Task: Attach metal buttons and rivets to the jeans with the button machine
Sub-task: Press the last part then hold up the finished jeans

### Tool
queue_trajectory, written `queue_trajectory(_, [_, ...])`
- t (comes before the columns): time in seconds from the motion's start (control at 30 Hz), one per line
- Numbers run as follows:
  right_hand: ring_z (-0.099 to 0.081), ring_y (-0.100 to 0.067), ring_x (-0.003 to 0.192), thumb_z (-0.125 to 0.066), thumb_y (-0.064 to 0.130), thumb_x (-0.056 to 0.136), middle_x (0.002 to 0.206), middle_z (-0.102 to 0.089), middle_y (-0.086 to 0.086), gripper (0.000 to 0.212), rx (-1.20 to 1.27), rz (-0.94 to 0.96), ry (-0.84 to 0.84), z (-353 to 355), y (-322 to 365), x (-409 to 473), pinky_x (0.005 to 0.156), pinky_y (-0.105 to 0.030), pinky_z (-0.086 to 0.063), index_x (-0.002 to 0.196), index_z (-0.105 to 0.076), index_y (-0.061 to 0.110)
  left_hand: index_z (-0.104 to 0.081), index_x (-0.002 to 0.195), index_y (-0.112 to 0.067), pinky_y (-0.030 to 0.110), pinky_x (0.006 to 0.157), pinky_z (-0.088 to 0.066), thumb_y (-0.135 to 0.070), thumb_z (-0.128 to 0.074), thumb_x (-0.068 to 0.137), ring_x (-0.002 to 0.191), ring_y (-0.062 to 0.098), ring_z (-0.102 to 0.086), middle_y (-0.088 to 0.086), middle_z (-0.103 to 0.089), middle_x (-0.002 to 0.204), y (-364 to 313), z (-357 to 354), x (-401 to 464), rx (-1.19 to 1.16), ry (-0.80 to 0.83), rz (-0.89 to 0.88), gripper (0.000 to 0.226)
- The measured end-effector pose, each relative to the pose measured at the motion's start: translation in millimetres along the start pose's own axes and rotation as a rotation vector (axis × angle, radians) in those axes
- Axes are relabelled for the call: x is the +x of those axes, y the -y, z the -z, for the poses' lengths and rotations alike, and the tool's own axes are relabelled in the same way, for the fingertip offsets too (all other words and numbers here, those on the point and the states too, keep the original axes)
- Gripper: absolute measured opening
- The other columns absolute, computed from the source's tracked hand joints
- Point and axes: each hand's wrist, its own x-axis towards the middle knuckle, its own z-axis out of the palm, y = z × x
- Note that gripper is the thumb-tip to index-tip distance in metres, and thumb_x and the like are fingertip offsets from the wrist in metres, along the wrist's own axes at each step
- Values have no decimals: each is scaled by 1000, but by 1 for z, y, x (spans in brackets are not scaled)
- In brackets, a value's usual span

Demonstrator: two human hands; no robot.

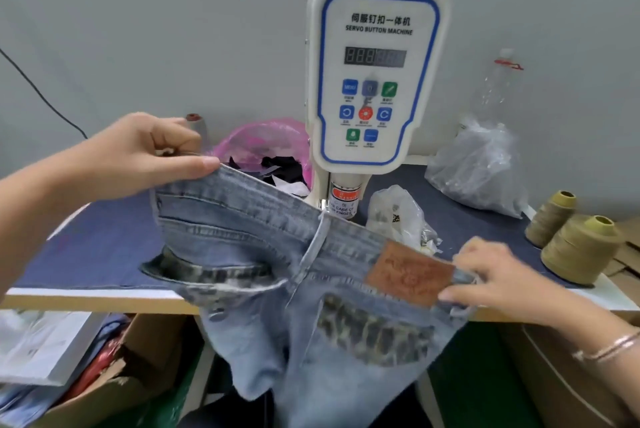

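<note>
A pair of light-blue denim jeans (263, 254) is held stretched between two hands in front of the button machine (375, 71), waistband uppermost and legs hanging below the edge of the surface (86, 251). The left hand (138, 154) pinches the raised end of the waistband, thumb on the near face and curled fingers (173, 142) clamped behind it. The right hand (498, 277) grips the lower end of the waistband, its fingers closed on the cloth just beside a brown embossed leather patch (410, 275). Between the two sets of fingers run a belt loop and two back pockets trimmed with a mottled animal-print fabric.

Behind the waistband, midway between the hands, stands the white plastic machine head with a blue-outlined panel reading "SERVO BUTTON MACHINE" under Chinese characters, a dark digit display and coloured keys. A sticker on its lower column shows "CARE" and "FINGER".

Beyond the right fingers lie a crumpled clear bag (398, 213), a larger grey bag (481, 168) and two olive thread cones (571, 240). Beyond the left fingers sits a pink bag (263, 143) of scraps. The surface is covered in dark blue cloth.
</note>
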Motion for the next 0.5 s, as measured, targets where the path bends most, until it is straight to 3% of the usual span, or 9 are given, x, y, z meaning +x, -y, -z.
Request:
queue_trajectory(0.07, [-49,-8,75,-69,54,68,68,-54,7,25,-3,30,-208,21,1,-1,69,-23,-37,58,-64,31,-49,54,-20,19,53,-33,-83,-49,74,53,9,-38,-1,-39,60,10,4,-5,302,-11,-59,66])
queue_trajectory(0.17, [-56,-7,76,-73,35,75,81,-57,6,18,185,0,-457,37,1,3,67,-21,-43,71,-67,19,-53,74,-43,25,54,-37,-95,-35,65,55,0,-49,-13,-49,60,19,-4,-21,545,75,41,56])
queue_trajectory(0.2, [-59,-9,77,-72,33,78,86,-59,0,21,258,-40,-465,38,1,6,69,-25,-47,77,-67,13,-52,75,-46,25,55,-36,-96,-33,63,57,-3,-48,-14,-50,59,22,-11,-23,661,132,87,55])
queue_trajectory(0.27, [-63,-21,78,-68,30,85,88,-63,-17,24,427,-128,-395,36,3,11,65,-29,-52,83,-61,7,-55,61,-32,27,58,-36,-94,-29,57,59,2,-48,-9,-52,58,24,-23,-24,791,212,199,68])
queue_trajectory(0.3, [-62,-27,75,-64,27,88,84,-62,-21,24,510,-152,-376,34,4,13,62,-30,-52,82,-57,6,-56,56,-23,29,59,-39,-91,-34,53,60,9,-51,-3,-53,59,22,-26,-22,742,208,279,72])
queue_trajectory(0.37, [-56,-26,72,-60,19,91,74,-58,-19,19,662,-164,-438,28,13,16,60,-34,-47,80,-54,5,-64,56,-17,33,63,-43,-78,-58,53,65,18,-58,1,-60,66,10,-27,-18,346,79,460,62])
queue_trajectory(0.43, [-60,-22,74,-59,13,91,76,-64,-10,13,851,-182,-545,22,28,18,68,-36,-45,80,-59,7,-76,69,-16,32,71,-50,-53,-76,62,70,20,-69,1,-74,77,-8,-28,-15,-155,-13,632,38])
queue_trajectory(0.5, [-66,-19,70,-57,10,91,77,-70,-6,15,1062,-195,-575,16,56,18,68,-34,-50,77,-61,14,-79,83,-17,34,77,-53,-39,-75,62,71,20,-71,6,-77,89,-35,-37,-8,-542,-34,736,31])
